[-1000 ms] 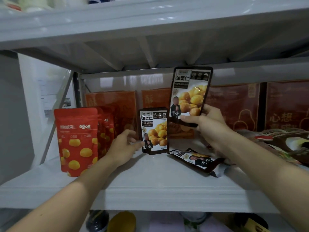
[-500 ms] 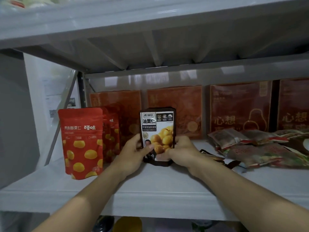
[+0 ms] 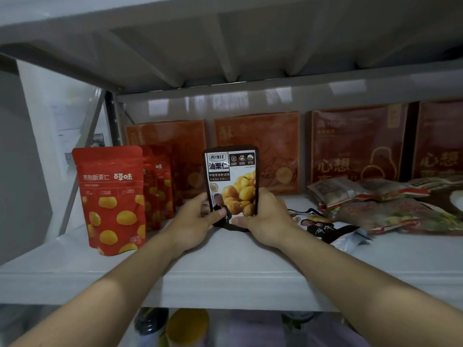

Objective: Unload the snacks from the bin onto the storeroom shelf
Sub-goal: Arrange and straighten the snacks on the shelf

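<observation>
A black chestnut pouch stands upright on the white shelf, with a picture of yellow chestnuts on its front. My left hand grips its lower left edge, thumb across the front. My right hand grips the lower right edge and base. Whether another pouch stands behind it is hidden. A second black pouch lies flat just to the right of my right hand. The bin is out of view.
Red chestnut pouches stand in a row at the left. Orange and dark red boxes line the back wall. Flat snack packets pile at the right. An upper shelf hangs low overhead; jars show below.
My right hand brought the raised black pouch down in front of the standing one. Both hands now hold it upright on the shelf; the view has moved closer.
</observation>
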`<act>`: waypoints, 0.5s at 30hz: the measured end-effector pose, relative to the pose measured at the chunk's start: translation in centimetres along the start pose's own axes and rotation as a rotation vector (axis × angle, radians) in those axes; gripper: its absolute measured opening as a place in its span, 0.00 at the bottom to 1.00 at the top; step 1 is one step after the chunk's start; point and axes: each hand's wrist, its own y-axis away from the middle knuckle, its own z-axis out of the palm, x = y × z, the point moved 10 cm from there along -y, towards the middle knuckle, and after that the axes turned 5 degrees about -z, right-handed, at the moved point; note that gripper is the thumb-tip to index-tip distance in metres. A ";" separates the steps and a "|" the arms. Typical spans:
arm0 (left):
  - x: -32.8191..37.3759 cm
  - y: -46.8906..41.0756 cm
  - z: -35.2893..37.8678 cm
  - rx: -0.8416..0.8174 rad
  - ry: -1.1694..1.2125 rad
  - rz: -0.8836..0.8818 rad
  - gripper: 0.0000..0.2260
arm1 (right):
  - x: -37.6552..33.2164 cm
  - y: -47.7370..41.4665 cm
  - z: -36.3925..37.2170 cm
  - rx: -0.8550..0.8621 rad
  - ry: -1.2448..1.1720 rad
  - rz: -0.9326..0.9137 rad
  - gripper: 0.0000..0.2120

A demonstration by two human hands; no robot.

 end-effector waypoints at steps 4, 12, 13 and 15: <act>-0.2 0.2 -0.2 0.008 0.000 -0.020 0.11 | -0.2 0.1 0.3 -0.025 0.018 -0.005 0.25; -0.1 0.1 -0.3 0.028 -0.096 -0.026 0.11 | 0.1 0.4 0.5 -0.036 0.067 0.019 0.20; 0.1 0.1 -0.3 0.030 -0.109 -0.022 0.11 | 0.1 0.4 0.5 -0.037 0.073 0.021 0.19; 0.2 0.4 -0.3 0.036 -0.125 -0.020 0.11 | 0.0 0.6 0.4 -0.039 0.088 0.022 0.19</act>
